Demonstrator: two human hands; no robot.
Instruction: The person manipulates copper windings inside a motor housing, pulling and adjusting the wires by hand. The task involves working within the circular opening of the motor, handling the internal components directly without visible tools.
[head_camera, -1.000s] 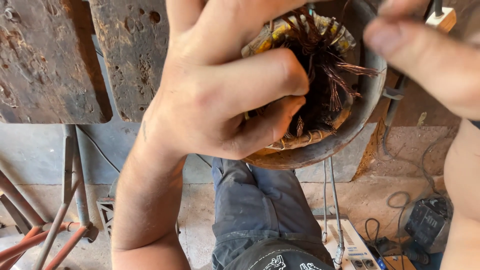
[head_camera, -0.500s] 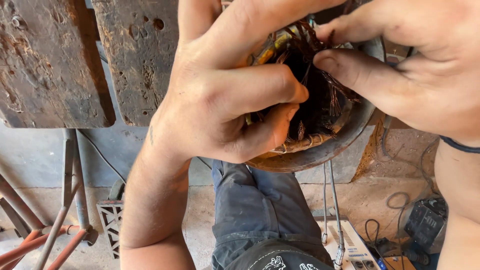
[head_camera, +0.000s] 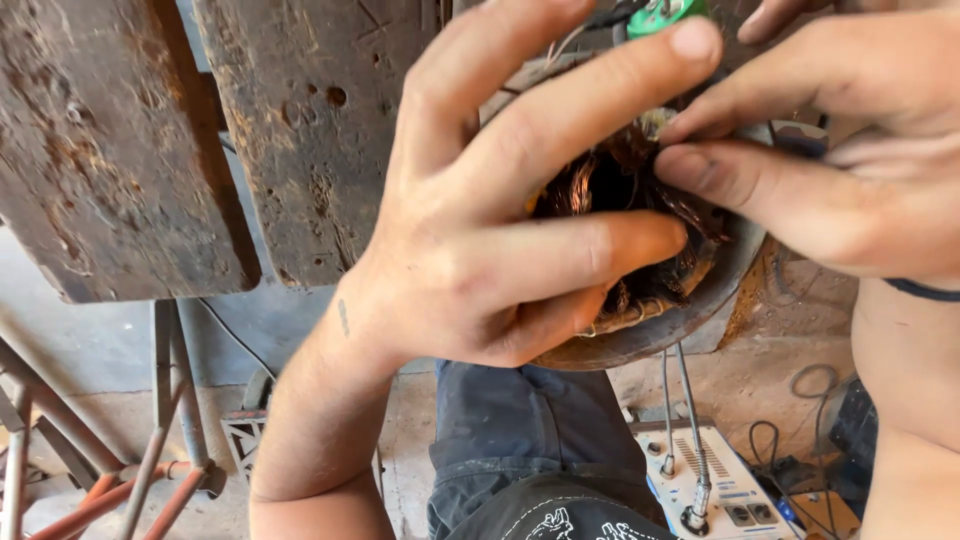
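left hand (head_camera: 480, 260) grips round motor stator (head_camera: 650, 330); right hand (head_camera: 840, 190) has moved in, fingers (head_camera: 740, 185) now pinching copper windings (head_camera: 590, 185) between fingertips.

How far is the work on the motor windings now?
Done: the copper windings already sit inside the round metal housing. In hand: the left hand grips the housing, and the right hand pinches the wires. Left: loose strands are not yet tidy.

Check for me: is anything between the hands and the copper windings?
Nothing visible. The left hand grips the round metal housing, and the right hand's fingertips already sit on the copper windings.
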